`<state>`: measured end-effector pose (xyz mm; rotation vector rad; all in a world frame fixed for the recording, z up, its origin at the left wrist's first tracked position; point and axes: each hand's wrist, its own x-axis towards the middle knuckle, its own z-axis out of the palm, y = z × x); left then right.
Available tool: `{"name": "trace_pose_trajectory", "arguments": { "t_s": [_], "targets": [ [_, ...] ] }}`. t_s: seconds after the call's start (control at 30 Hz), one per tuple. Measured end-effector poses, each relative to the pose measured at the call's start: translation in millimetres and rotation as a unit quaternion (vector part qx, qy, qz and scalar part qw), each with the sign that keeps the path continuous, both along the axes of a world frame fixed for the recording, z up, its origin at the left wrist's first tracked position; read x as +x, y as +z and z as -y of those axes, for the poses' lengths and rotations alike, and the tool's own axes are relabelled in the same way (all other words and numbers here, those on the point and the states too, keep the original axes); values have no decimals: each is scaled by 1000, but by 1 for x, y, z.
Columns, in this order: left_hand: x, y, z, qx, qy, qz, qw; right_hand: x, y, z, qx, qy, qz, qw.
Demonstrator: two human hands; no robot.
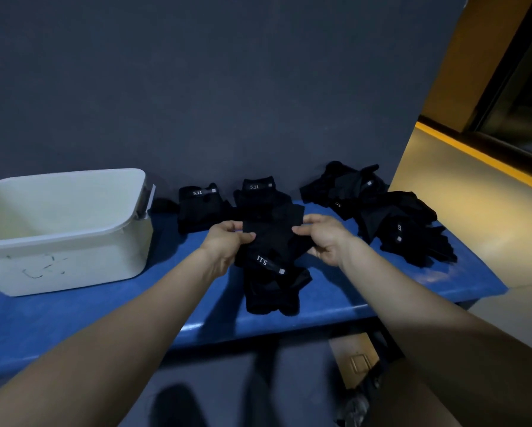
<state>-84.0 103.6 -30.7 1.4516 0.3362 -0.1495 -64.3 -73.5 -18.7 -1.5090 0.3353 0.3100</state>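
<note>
Forearms bare throughout; left hand [227, 240] and right hand [324, 238] likewise bare.

Dim, bluish wide-angle view (edges bowed), warm light at right, soft foreground blur.

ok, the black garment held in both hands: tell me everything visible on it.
The black garment is soft dark fabric, possibly a glove, bunched. A band across it reads 5.11 in white, upside down to the camera, beside a small white square tag. The left hand pinches its upper left edge, the right hand its upper right. Its lower end seems to rest on the blue bench.
</note>
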Motion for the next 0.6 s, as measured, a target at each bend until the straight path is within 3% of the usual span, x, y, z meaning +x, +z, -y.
{"name": "trace_pose_trajectory", "arguments": {
  "t_s": [0.13,0.33,0.6],
  "targets": [
    [-4,-5,3,18,14,-9,1000,-5,-7,-4,-86,-23,25,996],
    [-19,-12,-3,82,-104,-109,985,5,-33,-6,-219,-26,14,975],
    [-27,-43,2,99,-54,-123,986,-4,-57,-7,-248,9,20,969]
  ]
}}
